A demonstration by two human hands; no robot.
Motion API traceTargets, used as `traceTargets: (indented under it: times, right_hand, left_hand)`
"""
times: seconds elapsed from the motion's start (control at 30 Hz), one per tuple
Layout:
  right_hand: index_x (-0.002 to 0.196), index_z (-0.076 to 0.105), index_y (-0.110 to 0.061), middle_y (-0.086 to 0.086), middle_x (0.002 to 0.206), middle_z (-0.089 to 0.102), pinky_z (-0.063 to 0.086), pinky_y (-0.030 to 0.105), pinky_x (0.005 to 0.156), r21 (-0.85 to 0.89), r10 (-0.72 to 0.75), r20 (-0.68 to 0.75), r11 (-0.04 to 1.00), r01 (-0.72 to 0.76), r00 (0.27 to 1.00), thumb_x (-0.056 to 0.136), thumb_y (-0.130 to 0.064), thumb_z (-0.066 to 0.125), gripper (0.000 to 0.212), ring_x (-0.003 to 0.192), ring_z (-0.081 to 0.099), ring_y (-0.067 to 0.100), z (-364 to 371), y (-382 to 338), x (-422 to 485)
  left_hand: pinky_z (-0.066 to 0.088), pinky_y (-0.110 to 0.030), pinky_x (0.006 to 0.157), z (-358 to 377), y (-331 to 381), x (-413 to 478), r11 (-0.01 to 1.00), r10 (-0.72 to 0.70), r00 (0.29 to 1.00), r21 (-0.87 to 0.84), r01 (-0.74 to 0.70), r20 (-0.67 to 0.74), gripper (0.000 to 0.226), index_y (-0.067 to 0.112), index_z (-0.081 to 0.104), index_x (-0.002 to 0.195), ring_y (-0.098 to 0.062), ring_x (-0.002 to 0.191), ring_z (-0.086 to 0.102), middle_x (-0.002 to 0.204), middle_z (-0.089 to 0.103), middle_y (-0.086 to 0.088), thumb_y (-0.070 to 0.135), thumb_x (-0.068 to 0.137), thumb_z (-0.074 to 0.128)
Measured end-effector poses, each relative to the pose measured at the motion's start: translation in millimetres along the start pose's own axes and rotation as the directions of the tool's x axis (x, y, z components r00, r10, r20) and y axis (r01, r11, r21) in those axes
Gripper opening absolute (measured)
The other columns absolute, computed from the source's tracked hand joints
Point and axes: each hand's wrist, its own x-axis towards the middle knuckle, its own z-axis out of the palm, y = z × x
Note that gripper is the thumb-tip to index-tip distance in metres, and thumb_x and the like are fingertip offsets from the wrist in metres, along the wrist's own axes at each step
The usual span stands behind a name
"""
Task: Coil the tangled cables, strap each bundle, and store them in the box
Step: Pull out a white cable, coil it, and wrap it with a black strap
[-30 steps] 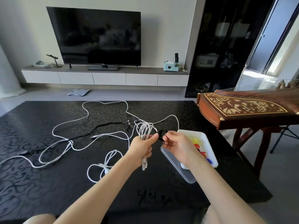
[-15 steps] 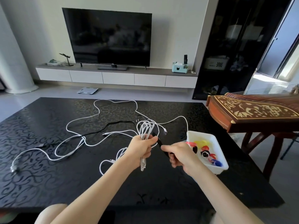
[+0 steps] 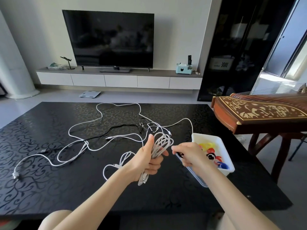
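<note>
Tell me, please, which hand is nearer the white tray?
Right. The right hand is beside the white tray's left rim; the left hand, gripping the white coil, is farther left.

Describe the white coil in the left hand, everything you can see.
The coil is a white cable, seemingly braided, gathered into several long narrow loops. It stands roughly upright above the table, clear of it. The left hand grips its middle, thumb up along one side. Loops fan out above the fist and its ends hang below. It looks unstrapped.
</note>
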Motion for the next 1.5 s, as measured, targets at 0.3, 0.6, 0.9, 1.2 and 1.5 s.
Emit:
traceTargets:
  times: [0.3,0.6,0.9,1.2,1.5]
  right_hand:
    - [0.054,0.066,-0.022,-0.009,0.045,0.03,0.017,0.019,0.037,0.056,-0.15,0.313,0.989,0.139,0.938,0.092,-0.007,0.056,0.043,0.038,0.019,0.007,1.0,-6.0,-9.4]
    - [0.071,0.072,-0.013,-0.007,0.045,0.03,0.019,0.019,0.038,0.083,-0.181,0.282,0.983,0.164,0.942,0.093,-0.003,0.051,0.032,0.04,0.021,0.007,-0.5,-11.6,-11.2]
    - [0.095,0.063,-0.002,0.009,0.076,0.069,0.053,0.024,0.063,0.378,-0.247,0.213,0.913,0.153,0.945,0.075,-0.036,0.063,0.04,0.07,0.066,0.018,-14.9,3.4,-30.5]
    - [0.092,0.056,-0.037,-0.001,0.083,0.073,0.057,0.032,0.067,-0.305,-0.525,0.201,0.769,0.562,0.827,0.097,-0.011,0.047,0.028,0.066,0.069,0.011,-8.2,-22.4,-51.6]
    - [0.082,0.07,-0.026,-0.011,0.077,0.064,0.043,0.013,0.066,-0.365,-0.706,0.025,0.653,0.664,0.708,0.083,-0.007,0.069,0.019,0.071,0.056,0.003,-20.5,-40.6,-33.2]
  left_hand:
    - [0.015,-0.016,0.03,8.0,2.6,-2.8,0.988,-0.1,0.987,-0.108,0.114,0.124,0.043,0.019,0.048,0.069,-0.005,0.034,0.016,0.043,0.021,0.006,0.049,0.097,0.036]
    - [0.017,-0.016,0.032,20.0,6.2,-2.0,0.991,0.13,0.988,-0.013,-0.132,-0.084,0.037,0.031,0.072,0.078,-0.006,0.035,0.019,0.046,0.026,0.006,0.037,0.099,0.042]
    - [0.016,-0.018,0.035,12.5,12.2,4.9,0.992,0.124,0.941,0.026,-0.122,-0.314,0.027,0.025,0.07,0.101,-0.007,0.038,0.018,0.046,0.023,0.008,0.029,0.098,0.044]
    - [0.016,-0.018,0.036,26.5,13.2,7.8,0.981,0.176,0.933,0.131,-0.14,-0.315,0.017,0.029,0.074,0.093,-0.006,0.036,0.022,0.047,0.031,0.008,0.031,0.092,0.056]
    - [0.032,-0.014,0.053,21.8,19.9,1.8,0.887,0.316,0.933,0.403,-0.226,-0.174,0.022,0.043,0.075,0.09,-0.004,0.052,0.04,0.072,0.069,0.007,0.031,0.093,0.056]
